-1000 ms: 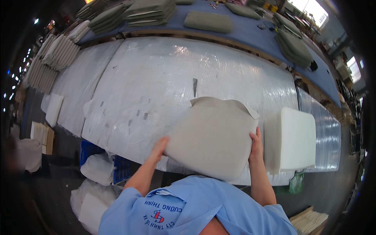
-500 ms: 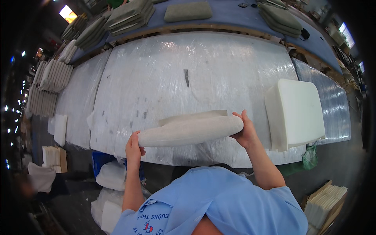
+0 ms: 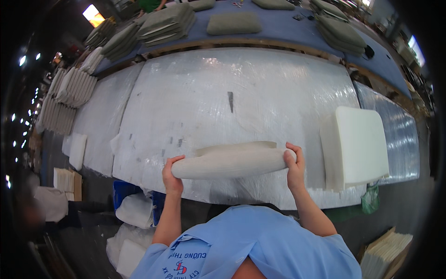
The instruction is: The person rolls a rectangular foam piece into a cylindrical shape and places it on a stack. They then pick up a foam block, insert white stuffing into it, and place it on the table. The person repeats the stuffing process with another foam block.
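"Where was the beige seat cushion (image 3: 230,162)?"

"It showed edge-on, over the near part of the plastic-wrapped bench (image 3: 186,102)."

"And each grip?"

"The left grip (image 3: 174,176) held its left end; the right grip (image 3: 294,165) clasped its right end."

"The arms?"

"Both forearms (image 3: 169,218) reached forward from the lower edge, spread apart."

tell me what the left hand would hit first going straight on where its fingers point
Most likely the light grey seat cushion, whose left end the left hand is holding. How high they are above the plastic-wrapped work surface is hard to judge.
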Motion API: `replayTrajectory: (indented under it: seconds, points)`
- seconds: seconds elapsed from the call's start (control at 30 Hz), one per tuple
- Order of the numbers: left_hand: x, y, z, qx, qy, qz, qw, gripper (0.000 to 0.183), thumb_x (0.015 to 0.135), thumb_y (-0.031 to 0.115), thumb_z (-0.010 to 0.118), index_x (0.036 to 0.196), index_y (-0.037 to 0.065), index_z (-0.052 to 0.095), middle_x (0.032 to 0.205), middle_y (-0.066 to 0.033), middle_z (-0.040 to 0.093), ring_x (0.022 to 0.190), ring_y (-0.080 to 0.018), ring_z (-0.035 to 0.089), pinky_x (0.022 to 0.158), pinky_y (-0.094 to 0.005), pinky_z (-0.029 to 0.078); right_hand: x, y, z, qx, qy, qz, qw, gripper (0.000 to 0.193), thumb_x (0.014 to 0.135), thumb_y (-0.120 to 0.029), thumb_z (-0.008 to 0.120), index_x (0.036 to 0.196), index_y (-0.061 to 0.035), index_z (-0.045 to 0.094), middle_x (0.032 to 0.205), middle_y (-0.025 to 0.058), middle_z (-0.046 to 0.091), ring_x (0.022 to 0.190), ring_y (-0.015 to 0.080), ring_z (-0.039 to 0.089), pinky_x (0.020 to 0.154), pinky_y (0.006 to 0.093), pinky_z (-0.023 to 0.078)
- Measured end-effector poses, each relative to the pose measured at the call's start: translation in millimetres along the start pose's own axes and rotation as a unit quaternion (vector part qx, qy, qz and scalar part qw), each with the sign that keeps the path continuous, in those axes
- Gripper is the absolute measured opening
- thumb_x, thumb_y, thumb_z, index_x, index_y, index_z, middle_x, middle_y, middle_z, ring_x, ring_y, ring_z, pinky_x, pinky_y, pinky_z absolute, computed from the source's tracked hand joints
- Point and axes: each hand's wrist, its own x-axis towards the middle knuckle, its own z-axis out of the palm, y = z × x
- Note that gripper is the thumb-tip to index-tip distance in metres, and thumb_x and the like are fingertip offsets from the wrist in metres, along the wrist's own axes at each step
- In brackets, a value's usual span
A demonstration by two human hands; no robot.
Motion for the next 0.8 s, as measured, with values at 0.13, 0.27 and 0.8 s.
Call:
replayTrajectory:
  seconds: [0.13,0.27,0.8]
  points:
    - [-18.8,4.6,15.0,-0.006,0.052,-0.004,0.999,0.046,0.105,0.033,0.045,0.096,-0.003,0.072,0.102,-0.0148,0.072,0.099,-0.0225,0.065,0.095,-0.0368,0.047,14.1,1.5,0.8,0.098,0.077,0.09,0.988,0.022,0.1,-0.022,0.062,0.1,-0.0008,0.067,0.101,0.0054,0.067,0.096,0.0132,0.055,0.09,0.0288,0.042]
    - [-59.2,31.9,13.6,0.058,0.064,0.011,0.996,0.044,0.103,0.03,0.047,0.096,-0.005,0.073,0.098,-0.0138,0.072,0.094,-0.0212,0.065,0.09,-0.0349,0.048,-5.4,-17.9,-7.7,0.093,0.061,0.092,0.99,0.022,0.1,-0.02,0.06,0.095,-0.0003,0.068,0.096,0.0039,0.067,0.091,0.0113,0.054,0.087,0.0277,0.042]
    - [-40.8,13.3,-37.1,0.21,-0.303,-0.371,0.852,0.042,0.1,0.019,0.053,0.136,0.002,0.065,0.151,-0.0128,0.053,0.141,-0.0236,0.046,0.119,-0.0334,0.032,-3.4,32.7,-62.9,0.094,-0.206,0.321,0.92,0.03,0.101,-0.019,0.057,0.105,0.0055,0.075,0.12,0.0185,0.072,0.122,0.0268,0.062,0.109,0.0376,0.044]
